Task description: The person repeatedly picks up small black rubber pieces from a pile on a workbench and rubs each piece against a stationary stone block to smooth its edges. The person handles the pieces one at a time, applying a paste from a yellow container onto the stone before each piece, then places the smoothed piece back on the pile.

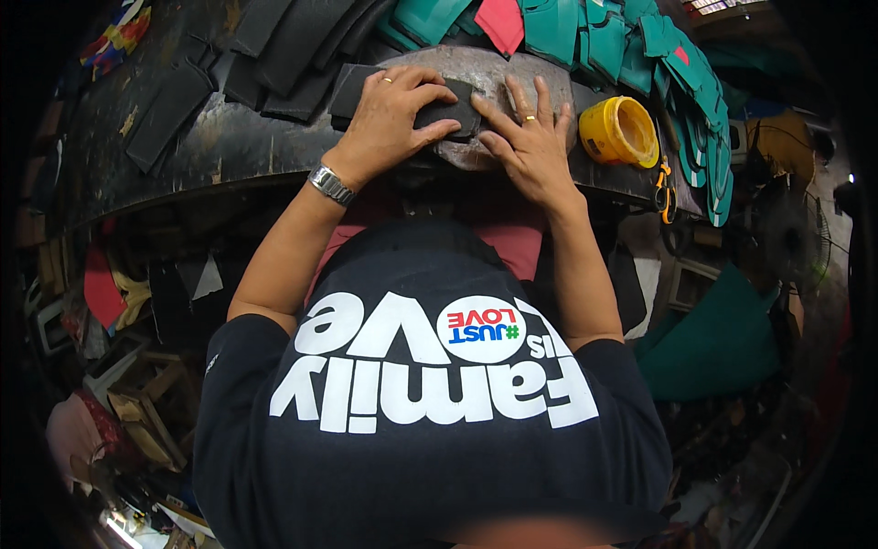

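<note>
On a smooth grey slab (540,80) at the bench's near edge lies a flat black piece (465,113) of fabric or foam, its exact kind unclear. My left hand (393,119) is curled over it, thumb and fingers gripping it from either side. Another dark flat piece (347,90) shows beneath that hand. My right hand (535,146) rests at the black piece's right end, fingers spread, with the index fingertip and thumb touching its edge.
Black strips (297,55) are stacked at the back left, and green cut pieces (585,41) at the back right. A yellow tub (620,133) lies tilted right of my hand, near orange-handled scissors (665,188). A fan (791,233) stands further right.
</note>
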`<state>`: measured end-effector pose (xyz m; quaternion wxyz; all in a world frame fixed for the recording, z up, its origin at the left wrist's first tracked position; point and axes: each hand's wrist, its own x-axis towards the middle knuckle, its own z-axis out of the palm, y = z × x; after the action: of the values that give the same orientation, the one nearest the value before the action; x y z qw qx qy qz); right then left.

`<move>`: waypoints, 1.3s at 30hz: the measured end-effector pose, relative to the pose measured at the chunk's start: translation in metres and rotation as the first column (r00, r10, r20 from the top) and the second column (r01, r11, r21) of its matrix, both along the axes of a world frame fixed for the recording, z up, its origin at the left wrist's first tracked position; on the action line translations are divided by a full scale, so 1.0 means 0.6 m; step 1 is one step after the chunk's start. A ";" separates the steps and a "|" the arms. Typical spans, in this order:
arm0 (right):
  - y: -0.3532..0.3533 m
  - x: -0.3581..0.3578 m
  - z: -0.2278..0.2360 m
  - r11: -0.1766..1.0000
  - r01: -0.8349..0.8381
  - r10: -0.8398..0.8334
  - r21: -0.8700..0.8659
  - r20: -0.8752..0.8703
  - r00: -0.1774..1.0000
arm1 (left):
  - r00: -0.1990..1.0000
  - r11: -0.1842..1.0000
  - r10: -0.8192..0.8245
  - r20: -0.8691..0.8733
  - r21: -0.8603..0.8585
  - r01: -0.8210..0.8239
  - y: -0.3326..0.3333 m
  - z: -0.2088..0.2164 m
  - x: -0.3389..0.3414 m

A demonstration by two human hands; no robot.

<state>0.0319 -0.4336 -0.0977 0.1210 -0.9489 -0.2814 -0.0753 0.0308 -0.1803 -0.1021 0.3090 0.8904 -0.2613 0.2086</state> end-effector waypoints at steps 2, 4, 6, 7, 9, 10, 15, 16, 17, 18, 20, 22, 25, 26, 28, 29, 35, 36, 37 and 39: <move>-0.006 -0.015 0.003 0.999 -0.042 0.042 -0.032 0.017 0.999 | 1.000 1.000 -0.002 0.012 -0.010 0.002 0.000 -0.001 -0.001; -0.012 -0.032 0.005 0.992 -0.082 0.089 -0.094 0.076 0.993 | 1.000 1.000 0.001 0.007 -0.007 -0.001 0.000 -0.003 -0.001; -0.011 -0.050 0.006 0.988 -0.123 0.133 -0.095 0.104 0.986 | 1.000 1.000 0.004 0.002 -0.006 -0.003 -0.002 -0.004 -0.001; -0.011 -0.056 0.007 0.986 -0.142 0.151 -0.088 0.105 0.983 | 1.000 1.000 0.005 -0.003 -0.005 -0.005 -0.001 -0.004 -0.001; -0.010 -0.062 0.011 0.980 -0.196 0.197 -0.020 0.095 0.976 | 1.000 1.000 0.007 -0.005 0.001 -0.007 -0.001 -0.005 -0.002; -0.011 -0.059 0.013 0.977 -0.199 0.193 0.079 0.070 0.979 | 1.000 1.000 0.007 0.003 0.006 -0.007 0.000 -0.004 0.001; 0.009 -0.030 0.011 0.980 -0.066 0.056 0.186 0.058 0.997 | 0.999 0.999 -0.033 -0.031 0.016 0.033 0.016 0.001 0.011; 0.017 -0.023 0.007 0.990 -0.007 -0.002 0.139 0.059 0.998 | 0.999 0.999 -0.032 -0.024 0.009 0.033 0.019 0.002 0.014; 0.023 -0.018 0.003 0.989 0.017 -0.019 0.144 0.012 1.000 | 0.999 0.999 -0.038 0.006 -0.010 0.038 0.020 0.003 0.016; 0.030 -0.014 0.001 0.991 0.045 -0.045 0.127 0.001 0.999 | 1.000 1.000 -0.016 0.001 0.025 0.016 0.022 0.005 0.019; 0.044 -0.001 -0.002 0.991 0.085 -0.086 0.103 0.002 0.996 | 0.999 0.996 0.024 0.047 0.082 -0.028 0.024 0.011 0.024; 0.051 0.008 -0.001 0.988 0.130 -0.125 0.088 -0.060 0.990 | 0.999 0.989 0.024 -0.043 0.149 -0.018 0.029 0.020 0.030; 0.057 0.025 -0.001 0.981 0.155 -0.148 0.117 -0.064 0.987 | 0.993 0.979 0.041 -0.115 0.203 -0.017 0.032 0.035 0.031; 0.057 0.029 -0.002 0.951 0.143 -0.133 0.273 -0.054 0.990 | 0.986 0.985 0.031 -0.164 0.173 -0.002 0.032 0.041 0.031; 0.052 0.030 -0.006 0.816 0.122 -0.116 0.565 -0.047 0.992 | 0.980 0.987 0.009 -0.200 0.161 0.024 0.032 0.051 0.031; 0.046 0.028 -0.007 0.777 0.098 -0.116 0.621 -0.012 0.993 | 0.980 0.995 -0.025 -0.199 0.085 0.043 0.031 0.056 0.029; 0.037 0.009 -0.020 0.600 0.097 -0.124 0.794 -0.027 0.992 | 0.971 0.980 -0.087 -0.221 -0.195 0.043 0.055 0.120 0.048; 0.038 0.008 -0.020 0.566 0.084 -0.102 0.820 -0.031 0.994 | 0.983 0.967 -0.067 -0.171 -0.253 0.022 0.066 0.136 0.062; 0.038 0.010 -0.021 0.576 0.090 -0.102 0.812 -0.038 0.994 | 0.996 0.955 0.016 -0.087 -0.293 -0.041 0.080 0.154 0.086; 0.039 0.013 -0.022 0.600 0.075 -0.079 0.796 -0.035 0.996 | 0.986 0.935 0.168 -0.019 -0.313 -0.165 0.119 0.193 0.153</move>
<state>0.0396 -0.4100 -0.1107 0.5266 -0.8070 -0.1775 -0.1998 0.1227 -0.1092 0.0137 0.4267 0.8480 -0.1497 0.2765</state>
